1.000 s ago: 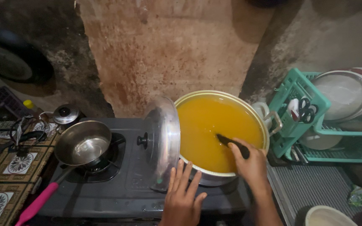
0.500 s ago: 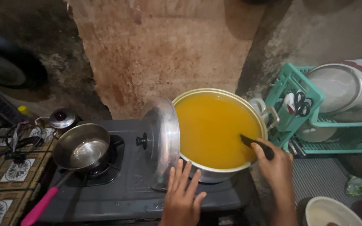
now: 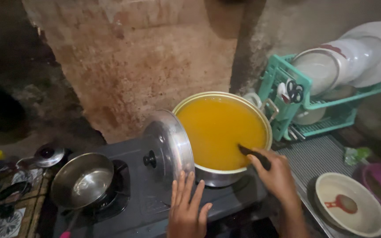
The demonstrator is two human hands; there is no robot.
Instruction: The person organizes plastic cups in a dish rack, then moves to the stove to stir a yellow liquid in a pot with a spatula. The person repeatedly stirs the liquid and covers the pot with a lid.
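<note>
Right hand (image 3: 278,176), lower centre-right, closed around dark ladle handle (image 3: 254,155) dipping into yellow soup inside large pot (image 3: 222,132) at centre frame. Left hand (image 3: 186,207), bottom centre, flat with fingers spread on stove top (image 3: 155,194), empty, just below tilted lid (image 3: 169,145) leaning against pot rim. Small steel pan (image 3: 82,180) on lower-left burner. Teal dish rack (image 3: 314,105) with plates, upper right. Cream bowl (image 3: 350,209), lower right.

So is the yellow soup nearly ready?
Done: the lid is off and leans against the pot, which is full of yellow liquid. In hand: the right hand holds a dark handle dipped in it; the left hand rests flat on the stove. Left: whether it is cooked cannot be seen.
</note>
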